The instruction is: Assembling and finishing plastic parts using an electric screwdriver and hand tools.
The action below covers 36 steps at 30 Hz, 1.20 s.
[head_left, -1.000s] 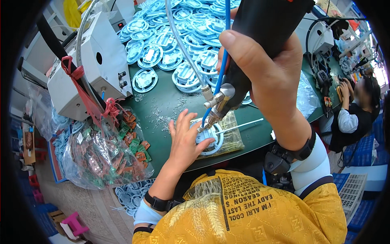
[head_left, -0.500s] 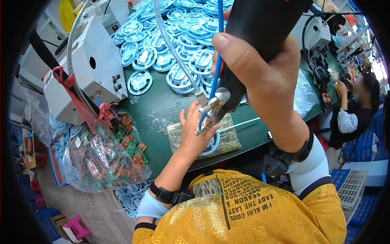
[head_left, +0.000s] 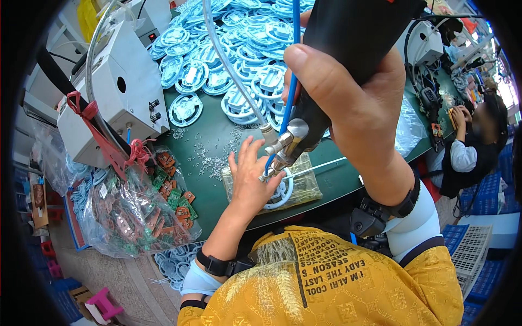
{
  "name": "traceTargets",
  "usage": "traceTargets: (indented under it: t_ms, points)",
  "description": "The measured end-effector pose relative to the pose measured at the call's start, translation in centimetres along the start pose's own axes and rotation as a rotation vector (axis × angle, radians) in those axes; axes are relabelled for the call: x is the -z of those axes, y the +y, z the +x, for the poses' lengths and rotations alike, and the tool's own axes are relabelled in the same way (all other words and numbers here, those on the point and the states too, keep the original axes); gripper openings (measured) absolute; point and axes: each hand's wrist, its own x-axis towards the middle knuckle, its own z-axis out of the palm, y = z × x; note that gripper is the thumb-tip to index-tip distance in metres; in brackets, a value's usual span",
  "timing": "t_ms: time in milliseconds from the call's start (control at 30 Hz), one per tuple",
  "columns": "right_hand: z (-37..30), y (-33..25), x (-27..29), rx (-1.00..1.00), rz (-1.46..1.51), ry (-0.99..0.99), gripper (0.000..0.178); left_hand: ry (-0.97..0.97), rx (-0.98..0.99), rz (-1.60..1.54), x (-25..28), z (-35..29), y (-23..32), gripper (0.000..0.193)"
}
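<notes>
My right hand [head_left: 359,108] is wrapped round the black body of a powered screwdriver [head_left: 348,41], tilted down to the left. A clear hose and a blue tube lead to its metal head [head_left: 288,142]. Beneath that head lies a light-blue round plastic part [head_left: 283,198], resting on a tape-wrapped pad [head_left: 309,185]. The fingers of my left hand [head_left: 251,182] are spread over the pad, with the thumb beside the screwdriver's tip and the round part's edge. The tip's contact point is hidden by the hand and the metal head.
Many similar light-blue round parts [head_left: 228,51] are heaped at the back. Loose small screws [head_left: 209,163] lie on the green table [head_left: 190,144]. Left are a white machine box [head_left: 111,103] and a clear bag of circuit boards [head_left: 136,217]. A person [head_left: 467,146] works at far right.
My left hand has shifted slightly left and its fingers have spread wider. The screwdriver and my right hand stay nearly in place.
</notes>
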Motion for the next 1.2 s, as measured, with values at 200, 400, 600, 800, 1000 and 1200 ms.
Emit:
traceTargets:
  t_ms: [200,400,600,800,1000,1200]
  points:
    - [-0.3,-0.1,0.1,0.004,-0.005,0.015,0.020,-0.022,0.001,0.028,0.5,-0.1,-1.0,0.031]
    - [-0.1,0.3,-0.2,0.009,-0.011,0.032,0.020,-0.003,0.075,-0.036,1.4,-0.1,-1.3,0.021]
    - [-0.4,0.6,-0.4,0.010,-0.017,0.051,0.021,0.061,0.098,0.005,3.3,-2.1,-2.4,0.049]
    - [-1.4,3.9,1.1,0.137,0.126,-0.066,0.020,-0.137,0.004,0.099,2.3,-4.6,-1.5,0.089]
    - [-0.6,3.6,0.5,0.198,-0.205,-0.031,0.024,-0.142,0.044,0.152,2.2,-5.2,-1.8,0.092]
    - [0.5,-0.8,1.5,0.337,-0.067,-0.162,0.029,-0.120,0.071,0.124,1.7,-5.2,-1.7,0.090]
